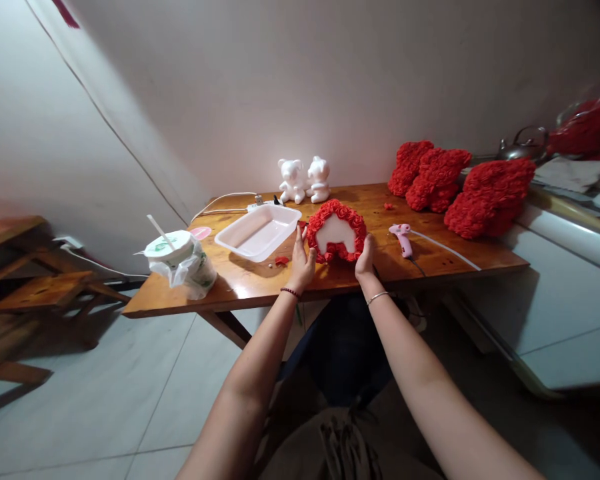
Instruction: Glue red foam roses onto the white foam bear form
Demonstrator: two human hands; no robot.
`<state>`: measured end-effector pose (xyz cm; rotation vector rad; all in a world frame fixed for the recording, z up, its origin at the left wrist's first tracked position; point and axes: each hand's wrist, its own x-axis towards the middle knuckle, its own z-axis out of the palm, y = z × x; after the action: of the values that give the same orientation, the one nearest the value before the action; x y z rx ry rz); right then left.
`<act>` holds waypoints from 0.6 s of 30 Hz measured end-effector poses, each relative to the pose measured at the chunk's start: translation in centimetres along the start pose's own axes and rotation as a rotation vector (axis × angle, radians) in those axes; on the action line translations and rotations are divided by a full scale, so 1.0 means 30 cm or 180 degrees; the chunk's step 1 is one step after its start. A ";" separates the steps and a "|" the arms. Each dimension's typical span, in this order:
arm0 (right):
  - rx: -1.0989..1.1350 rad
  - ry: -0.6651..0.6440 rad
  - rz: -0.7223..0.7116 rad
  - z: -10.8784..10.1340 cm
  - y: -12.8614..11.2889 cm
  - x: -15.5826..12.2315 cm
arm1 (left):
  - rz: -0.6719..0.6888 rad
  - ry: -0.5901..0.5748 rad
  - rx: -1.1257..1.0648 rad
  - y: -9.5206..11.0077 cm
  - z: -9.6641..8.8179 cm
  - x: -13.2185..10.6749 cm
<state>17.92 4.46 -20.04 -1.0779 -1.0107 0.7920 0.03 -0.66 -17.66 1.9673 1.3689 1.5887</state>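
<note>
- left hand (303, 260) and right hand (365, 260) pressed against opposite sides of foam form (336, 233) ringed with red roses, over tabletop (430, 257)
- pale plastic tray (257, 233) just beside left hand
- lidded tub (173, 247) inside plastic bag (195, 275), contents hidden

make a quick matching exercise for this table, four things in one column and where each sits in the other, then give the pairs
Things:
1. white foam bears
2. pink hot glue gun
3. white plastic tray
4. foam form edged with red roses

Places:
A. left of the left hand
B. at the back edge of the table
C. right of the right hand
D. held between both hands

Pairs: 1-B, 2-C, 3-A, 4-D
</note>
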 end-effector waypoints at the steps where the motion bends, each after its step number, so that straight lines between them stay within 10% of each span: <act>1: 0.0037 0.0024 0.0036 0.004 0.013 -0.002 | 0.0006 -0.0029 0.0040 -0.008 0.010 0.001; 18: 0.1172 -0.0296 0.0110 0.011 0.075 -0.002 | 0.0042 0.0043 0.0519 -0.070 0.034 0.002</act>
<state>17.49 5.17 -22.15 -0.7488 -0.8819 1.0189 -0.14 0.81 -19.46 2.0639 1.5385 1.5428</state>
